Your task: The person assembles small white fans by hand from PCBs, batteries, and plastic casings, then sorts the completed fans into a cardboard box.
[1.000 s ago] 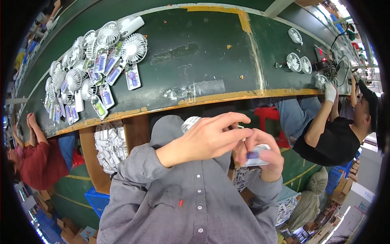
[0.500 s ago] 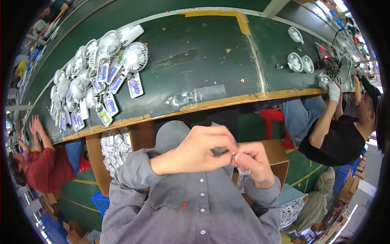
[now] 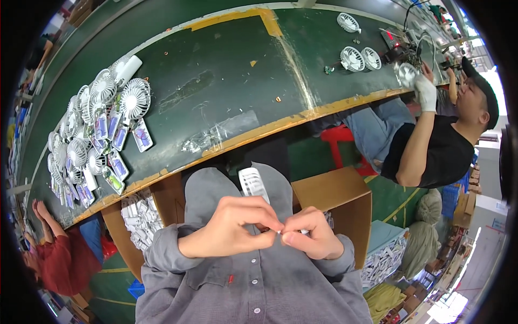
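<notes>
My left hand [image 3: 234, 225] is closed in a pinch over my lap, thumb and fingertips pressed together. Fingertip to fingertip with it, my right hand [image 3: 317, 232] pinches too. A tiny white bit [image 3: 280, 232] shows where they meet; its kind is too small to tell. Just beyond my left fingers, a white slotted plastic piece [image 3: 252, 183] lies over my lap, its lower end hidden behind the hand. Whether that hand also supports it, I cannot tell.
White handheld fans [image 3: 102, 89], some with open handles, are heaped on the green workbench [image 3: 216, 70]. Boxes [image 3: 340, 189] of white parts flank my legs. At right, a co-worker in black [image 3: 431, 151] handles a fan; another in red [image 3: 67, 264] sits at left.
The view has swung, shifting the bench leftward. My hands are lower in the picture, still fingertip to fingertip. The slotted piece now shows beyond my left hand. The co-worker's gloved hand has a fan raised.
</notes>
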Action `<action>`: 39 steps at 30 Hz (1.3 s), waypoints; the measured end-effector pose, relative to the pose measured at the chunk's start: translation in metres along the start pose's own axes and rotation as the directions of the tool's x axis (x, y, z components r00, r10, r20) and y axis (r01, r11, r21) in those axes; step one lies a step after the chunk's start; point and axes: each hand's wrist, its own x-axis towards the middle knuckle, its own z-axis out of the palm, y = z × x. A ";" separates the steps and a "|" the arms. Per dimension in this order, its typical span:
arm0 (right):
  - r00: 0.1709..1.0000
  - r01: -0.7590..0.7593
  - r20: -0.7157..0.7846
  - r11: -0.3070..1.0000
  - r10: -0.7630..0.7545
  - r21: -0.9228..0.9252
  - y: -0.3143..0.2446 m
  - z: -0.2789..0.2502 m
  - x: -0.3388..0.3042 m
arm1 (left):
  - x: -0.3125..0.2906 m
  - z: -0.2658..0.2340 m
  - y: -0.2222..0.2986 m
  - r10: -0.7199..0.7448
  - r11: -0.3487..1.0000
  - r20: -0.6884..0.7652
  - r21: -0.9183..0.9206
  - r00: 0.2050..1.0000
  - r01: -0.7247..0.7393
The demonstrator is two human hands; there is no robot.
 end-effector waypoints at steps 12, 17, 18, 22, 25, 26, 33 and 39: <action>0.648 -0.486 -0.439 0.782 0.622 0.391 0.194 -0.097 -0.209 | 0.003 -0.056 -0.022 -0.220 0.528 -0.182 -0.848 0.959 -0.040; 0.431 -0.886 -0.818 0.351 0.381 -0.303 0.257 -0.094 -0.262 | 0.032 -0.040 -0.037 -0.193 0.144 -0.133 -0.984 0.972 -0.106; 0.445 -0.880 -0.807 0.358 0.389 -0.313 0.222 -0.070 -0.220 | 0.034 -0.033 -0.037 -0.229 0.101 -0.158 -0.985 0.960 -0.138; 0.754 0.060 -0.644 0.990 -0.130 -0.129 0.109 -0.016 -0.028 | 0.060 -0.009 -0.043 -0.293 -0.176 -0.077 -0.975 0.953 -0.133; 0.736 0.367 -0.581 0.926 -0.347 -0.088 0.079 0.003 0.038 | 0.064 0.001 -0.034 -0.280 -0.220 -0.031 -0.971 0.960 -0.096; 0.731 0.415 -0.563 0.906 -0.387 -0.084 0.076 0.004 0.051 | 0.062 0.000 -0.034 -0.253 -0.212 -0.026 -0.974 0.967 -0.082; 0.884 0.289 -0.363 0.955 -0.294 -0.069 0.068 -0.003 0.096 | 0.079 -0.021 -0.024 -0.404 0.078 -0.289 -0.956 0.868 -0.283; 0.992 0.081 -0.121 0.626 0.022 0.775 0.069 -0.030 0.105 | 0.096 -0.057 -0.052 -0.170 0.955 -0.638 -0.294 0.751 -0.034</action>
